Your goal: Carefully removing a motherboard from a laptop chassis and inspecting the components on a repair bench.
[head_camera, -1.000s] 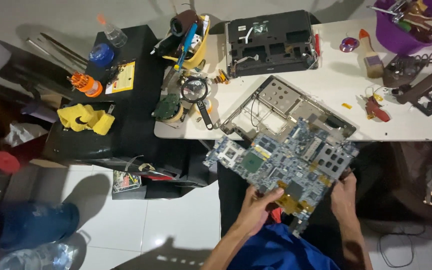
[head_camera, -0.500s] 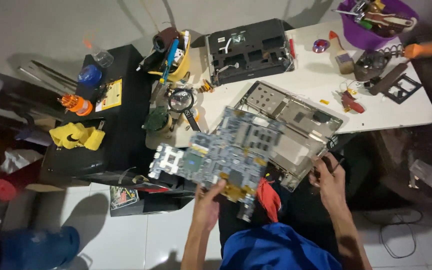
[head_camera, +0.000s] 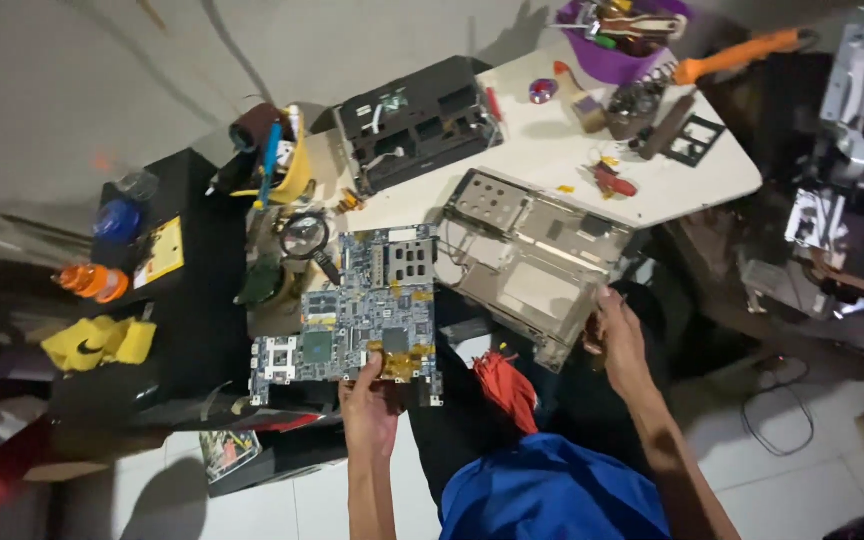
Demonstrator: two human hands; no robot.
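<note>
My left hand (head_camera: 370,408) grips the near edge of a blue laptop motherboard (head_camera: 357,315) and holds it up flat, left of my lap, over the gap between the white table and a black stand. My right hand (head_camera: 617,335) rests at the near right corner of a silver metal laptop chassis frame (head_camera: 537,260), which hangs over the white table's (head_camera: 552,160) front edge. Whether that hand pinches something small I cannot tell. A red-handled tool (head_camera: 507,385) lies on my lap between my arms.
On the table sit a black laptop base (head_camera: 417,120), a magnifier (head_camera: 304,235), a yellow holder with tools (head_camera: 282,165), a purple bowl of tools (head_camera: 627,35) and an orange-handled tool (head_camera: 737,50). The black stand (head_camera: 152,330) at left carries yellow and orange items.
The motherboard has swung left off the chassis, now held by my left hand alone. My right hand let go of it and moved right to the chassis corner.
</note>
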